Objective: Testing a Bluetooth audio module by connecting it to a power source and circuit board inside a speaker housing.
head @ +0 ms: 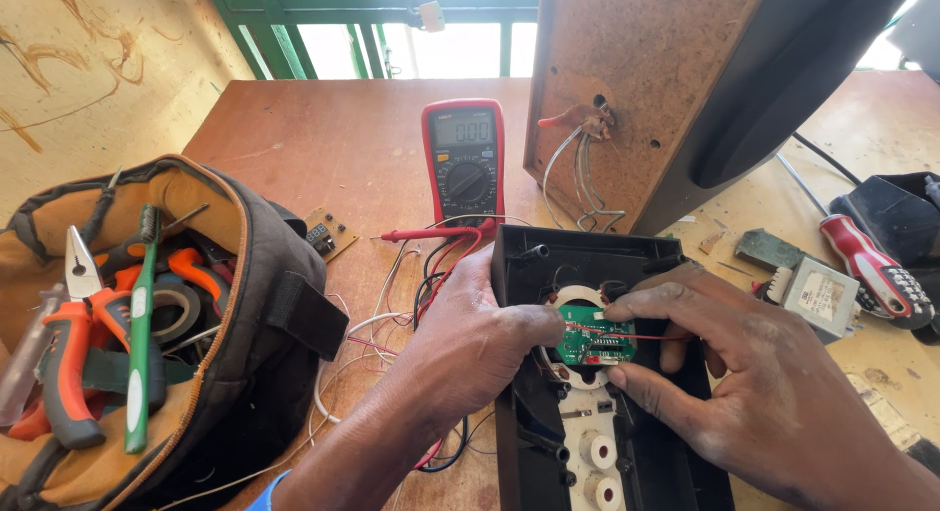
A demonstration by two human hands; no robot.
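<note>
While pinching small green circuit board (593, 341) between left hand (470, 349) and right hand (744, 374), both grips pressed on its edges, seating it over black housing (685, 462). Multimeter (464, 161) at 12 o'clock on tabletop (323, 139). Next likely needs steady alignment.

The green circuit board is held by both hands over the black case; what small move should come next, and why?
Probably lower the green circuit board onto the white ring in the black case. The left hand and right hand pinch its edges just above it, and a thin red wire crosses it.
</note>
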